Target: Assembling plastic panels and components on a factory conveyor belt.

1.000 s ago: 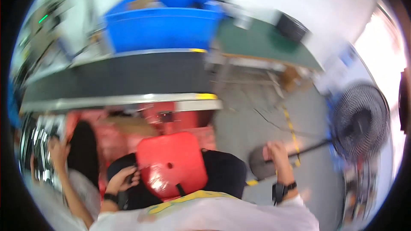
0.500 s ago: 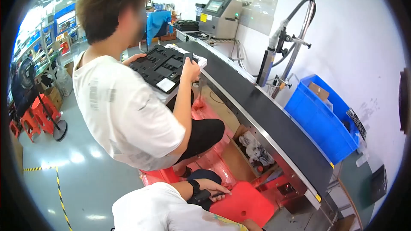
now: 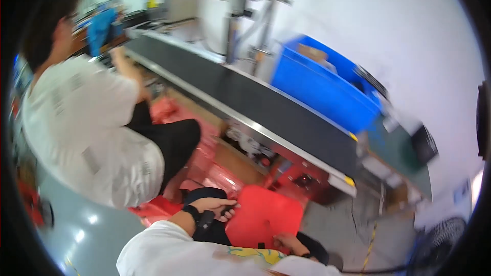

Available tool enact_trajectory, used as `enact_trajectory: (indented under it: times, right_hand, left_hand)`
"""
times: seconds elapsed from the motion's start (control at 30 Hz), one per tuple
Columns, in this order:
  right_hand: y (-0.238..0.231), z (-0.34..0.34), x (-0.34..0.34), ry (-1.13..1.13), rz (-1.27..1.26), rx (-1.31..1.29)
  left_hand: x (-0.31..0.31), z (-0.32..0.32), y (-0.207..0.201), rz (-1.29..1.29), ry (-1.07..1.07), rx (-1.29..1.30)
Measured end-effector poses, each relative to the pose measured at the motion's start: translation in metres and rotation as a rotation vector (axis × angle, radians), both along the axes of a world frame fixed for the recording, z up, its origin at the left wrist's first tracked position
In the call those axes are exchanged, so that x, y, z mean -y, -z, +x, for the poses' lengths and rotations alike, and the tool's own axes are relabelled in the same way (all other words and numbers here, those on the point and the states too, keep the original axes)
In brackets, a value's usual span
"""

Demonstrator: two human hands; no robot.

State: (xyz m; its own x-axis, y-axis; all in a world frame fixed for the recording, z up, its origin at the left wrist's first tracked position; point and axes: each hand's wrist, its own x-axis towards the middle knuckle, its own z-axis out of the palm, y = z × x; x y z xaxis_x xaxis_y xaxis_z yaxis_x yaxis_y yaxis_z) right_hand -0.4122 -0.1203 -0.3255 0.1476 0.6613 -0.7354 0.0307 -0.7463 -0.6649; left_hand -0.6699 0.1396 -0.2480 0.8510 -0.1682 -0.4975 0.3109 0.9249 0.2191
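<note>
My left hand (image 3: 216, 207) is closed around a small dark object (image 3: 230, 208) that I cannot identify. It is over my dark-trousered leg, at the left edge of a red plastic stool seat (image 3: 263, 214). A dark watch-like band (image 3: 193, 213) circles that wrist. At the stool's lower right edge rests my right hand (image 3: 289, 243), its fingers curled in; whatever they may hold is hidden and blurred. Just left of those fingers is a small black patch (image 3: 261, 246).
A long black conveyor belt (image 3: 245, 97) runs diagonally ahead. Behind it stand a blue bin (image 3: 319, 89) and a metal post (image 3: 268, 20). A co-worker in a white shirt (image 3: 92, 133) sits at left. A green table (image 3: 401, 148) and fan (image 3: 440, 248) are at right.
My view has swung right, so the co-worker and belt appear farther left and the fan has come into sight. More of my right hand now shows; my left hand stays closed.
</note>
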Motion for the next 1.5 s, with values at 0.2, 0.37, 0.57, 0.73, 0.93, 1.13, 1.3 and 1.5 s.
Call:
enact_trajectory:
  times: [0.2,0.37,0.57,0.73,0.93,1.13,1.3,1.5]
  right_hand:
    - [0.001,0.006,0.028,-0.05,-0.081,-0.005]
    - [-0.025,0.003,0.024,0.087,-0.129,-0.032]
    - [-0.032,0.0,0.024,0.127,-0.162,-0.076]
    - [-0.014,0.006,0.026,0.016,-0.259,-0.164]
    - [-0.039,0.004,0.01,-0.031,-0.327,-0.167]
    - [-0.025,0.015,0.021,-0.024,-0.336,-0.168]
    - [0.001,0.022,0.028,0.038,-0.368,-0.222]
    - [0.015,0.03,0.033,0.044,-0.356,-0.307]
  left_hand:
    - [-0.005,0.022,-0.004,0.044,0.034,-0.115]
    - [0.0,0.021,0.0,-0.024,-0.035,-0.109]
    - [-0.003,0.027,-0.004,-0.027,-0.009,-0.105]
    - [-0.004,0.013,0.0,-0.079,-0.003,-0.071]
    - [-0.005,0.012,0.012,-0.104,0.041,-0.053]
    - [-0.01,0.017,0.03,-0.121,0.093,-0.027]
    - [-0.012,0.014,0.041,-0.101,0.085,-0.012]
    - [-0.009,0.017,0.032,-0.09,0.075,-0.033]
